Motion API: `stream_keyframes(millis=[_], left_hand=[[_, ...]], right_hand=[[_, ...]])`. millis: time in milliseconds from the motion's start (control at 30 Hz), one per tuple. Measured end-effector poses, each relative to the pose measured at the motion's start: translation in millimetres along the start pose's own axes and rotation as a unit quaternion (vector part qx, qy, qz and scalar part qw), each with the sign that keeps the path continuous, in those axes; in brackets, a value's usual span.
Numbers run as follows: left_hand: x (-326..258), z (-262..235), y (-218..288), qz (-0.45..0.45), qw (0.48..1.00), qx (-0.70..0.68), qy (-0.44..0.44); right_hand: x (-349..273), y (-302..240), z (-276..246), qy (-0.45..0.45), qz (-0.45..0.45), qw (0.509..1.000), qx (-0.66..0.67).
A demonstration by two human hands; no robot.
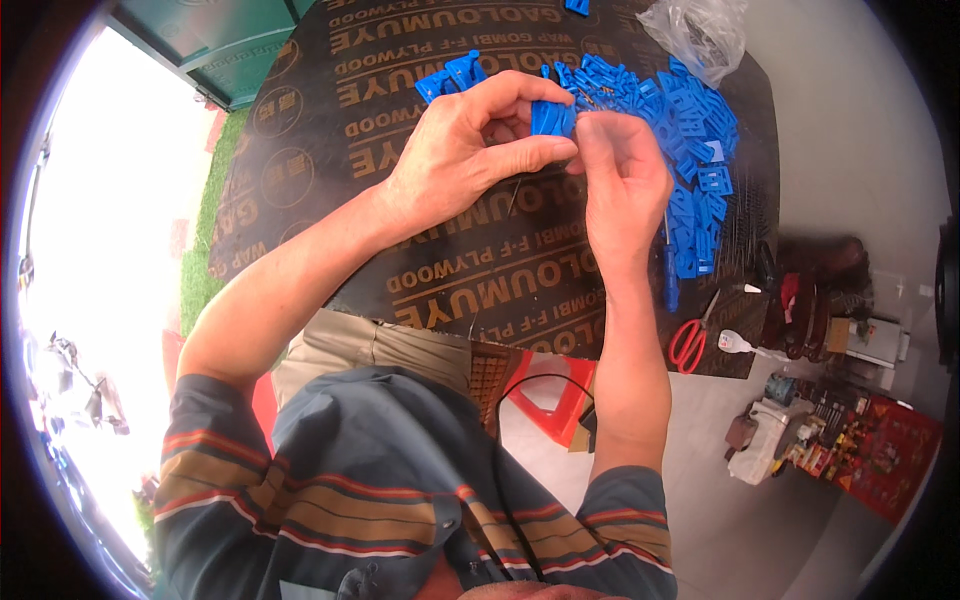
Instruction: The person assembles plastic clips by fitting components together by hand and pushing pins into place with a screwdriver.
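Observation:
Between the thumb and fingers of my left hand (470, 135) is a small blue plastic piece (552, 119), held up over the dark plywood board (440, 250). My right hand (625, 175) meets it from the right, its thumb and fingertips pinched at the piece's right edge. Whatever those fingertips hold is too small or hidden to make out. Just beyond my hands spreads a pile of blue plastic parts (695, 130), some narrow, some flat. More blue pieces (452, 76) lie apart from it, behind my left hand.
A blue-handled screwdriver (671, 280) lies right of my right forearm, near red-handled scissors (686, 346). A clear plastic bag (700, 35) sits at the far edge. Below the board stands a red stool (550, 410). Boxes and clutter (790, 435) occupy the lower right.

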State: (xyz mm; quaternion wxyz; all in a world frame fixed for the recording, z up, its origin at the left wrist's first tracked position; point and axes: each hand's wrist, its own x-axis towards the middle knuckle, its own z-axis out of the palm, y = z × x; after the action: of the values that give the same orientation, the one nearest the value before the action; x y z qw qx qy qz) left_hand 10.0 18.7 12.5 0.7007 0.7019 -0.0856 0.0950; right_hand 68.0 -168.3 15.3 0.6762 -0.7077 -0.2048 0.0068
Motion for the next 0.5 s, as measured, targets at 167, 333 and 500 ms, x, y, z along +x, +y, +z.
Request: stream_keyframes(millis=[167,333,500], left_hand=[[0.8,3.8,-4.9,0.012,1.0,0.0,0.004],[-0.9,5.3,-0.8,0.011,0.998,0.054,0.011],[0.4,-1.1,-1.4,0.017,0.999,0.05,-0.004]], right_hand=[[-3.4,5.6,0.0,0.032,-0.06,0.994,-0.081],[-4.4,7.8,0.5,0.037,-0.057,0.996,-0.063],[-3.5,9.7,3.8,0.04,-0.064,0.996,-0.047]])
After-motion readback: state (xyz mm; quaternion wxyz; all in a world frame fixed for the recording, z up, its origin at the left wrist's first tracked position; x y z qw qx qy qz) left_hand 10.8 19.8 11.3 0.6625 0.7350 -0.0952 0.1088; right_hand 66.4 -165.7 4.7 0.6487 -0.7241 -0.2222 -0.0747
